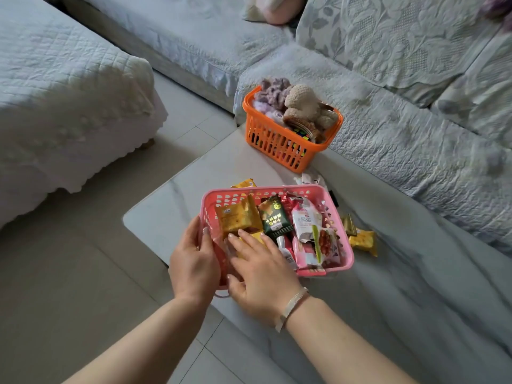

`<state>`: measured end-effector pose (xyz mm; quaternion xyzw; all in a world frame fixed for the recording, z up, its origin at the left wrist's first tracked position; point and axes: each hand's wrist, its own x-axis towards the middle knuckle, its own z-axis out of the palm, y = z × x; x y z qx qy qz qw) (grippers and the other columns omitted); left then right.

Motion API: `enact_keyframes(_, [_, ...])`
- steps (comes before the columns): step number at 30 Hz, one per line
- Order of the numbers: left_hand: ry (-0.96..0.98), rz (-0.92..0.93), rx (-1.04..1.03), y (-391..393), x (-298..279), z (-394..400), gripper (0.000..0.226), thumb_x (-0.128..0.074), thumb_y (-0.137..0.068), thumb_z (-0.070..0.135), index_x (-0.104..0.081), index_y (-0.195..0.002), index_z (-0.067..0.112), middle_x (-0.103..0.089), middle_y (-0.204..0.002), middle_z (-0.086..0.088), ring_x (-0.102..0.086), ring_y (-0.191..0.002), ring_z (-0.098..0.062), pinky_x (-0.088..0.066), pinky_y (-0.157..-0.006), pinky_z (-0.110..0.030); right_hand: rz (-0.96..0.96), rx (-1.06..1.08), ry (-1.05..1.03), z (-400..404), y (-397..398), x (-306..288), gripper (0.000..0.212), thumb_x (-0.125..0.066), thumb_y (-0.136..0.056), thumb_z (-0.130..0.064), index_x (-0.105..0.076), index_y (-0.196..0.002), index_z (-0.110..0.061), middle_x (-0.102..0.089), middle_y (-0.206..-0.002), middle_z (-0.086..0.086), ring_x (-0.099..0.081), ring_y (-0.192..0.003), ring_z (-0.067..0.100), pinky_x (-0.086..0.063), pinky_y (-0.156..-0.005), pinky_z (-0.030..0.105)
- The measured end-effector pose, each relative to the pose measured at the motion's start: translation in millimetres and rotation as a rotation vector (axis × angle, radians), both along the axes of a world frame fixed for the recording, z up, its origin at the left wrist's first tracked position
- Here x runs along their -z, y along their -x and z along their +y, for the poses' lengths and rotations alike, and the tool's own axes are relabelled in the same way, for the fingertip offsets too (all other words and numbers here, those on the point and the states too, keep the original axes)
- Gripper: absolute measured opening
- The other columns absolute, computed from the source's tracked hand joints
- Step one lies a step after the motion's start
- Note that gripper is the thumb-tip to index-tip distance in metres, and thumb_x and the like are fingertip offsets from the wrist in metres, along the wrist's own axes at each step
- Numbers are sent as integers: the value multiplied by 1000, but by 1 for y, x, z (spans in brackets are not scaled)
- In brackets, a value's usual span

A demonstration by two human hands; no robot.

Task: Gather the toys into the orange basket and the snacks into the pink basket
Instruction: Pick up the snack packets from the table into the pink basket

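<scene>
The pink basket (304,191) stands on the pale table, filled with several snack packets, among them a dark green packet (275,218) and a golden packet (238,214). My left hand (194,261) grips the basket's near left rim. My right hand (260,270) lies flat, fingers spread, on a yellow packet (256,238) inside the basket's near corner. Loose on the table are yellow snack packets (363,241) to the right of the basket, another yellow one (243,184) behind it and a white one (310,178). The orange basket (279,145) at the table's far corner holds a beige plush (303,106), a purple plush (273,91) and a puzzle cube (300,133).
The grey marble-look table (194,184) has its rounded edge at the left, over a tiled floor (83,273). A quilted sofa (415,120) wraps around the far and right sides. A covered ottoman (69,106) stands at the left.
</scene>
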<state>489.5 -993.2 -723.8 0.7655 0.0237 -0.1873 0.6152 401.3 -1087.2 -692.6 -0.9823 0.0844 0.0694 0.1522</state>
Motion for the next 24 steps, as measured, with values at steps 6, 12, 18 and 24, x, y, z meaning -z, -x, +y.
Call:
enact_keyframes(6, [34, -26, 39, -12, -5, -9, 27, -55, -97, 38, -61, -121, 48, -71, -117, 16, -68, -109, -15, -54, -97, -48, -483, 247, 59, -20, 11, -17, 38, -44, -88, -33, -63, -119, -19, -45, -144, 6, -34, -137, 20, -27, -114, 44])
enact_keyframes(12, [63, 3, 47, -16, -7, -26, 26, -49, -85, 54, -57, -110, 56, -70, -117, 19, -69, -108, -17, -56, -91, -51, -848, 799, 107, -132, 51, -30, 47, -43, -87, -18, -53, -130, -3, -35, -146, 23, -34, -136, 33, -27, -113, 39])
enact_keyframes(18, [42, -10, 19, -14, -5, -47, 30, -54, -100, 41, -59, -128, 44, -71, -117, 14, -69, -106, -18, -57, -90, -52, -52, 1062, 79, -210, 97, 47, 70, -53, -92, -27, -15, -150, -31, 7, -159, 9, -5, -146, 30, -19, -114, 48])
enact_keyframes(24, [11, -2, 0, -18, 0, -63, 32, -55, -100, 37, -60, -132, 39, -71, -113, 10, -71, -102, -22, -58, -88, -53, 149, 1145, -182, -231, 92, 104, 88, -27, -71, -69, -6, -149, -34, 14, -158, 6, 5, -145, 33, -14, -115, 55])
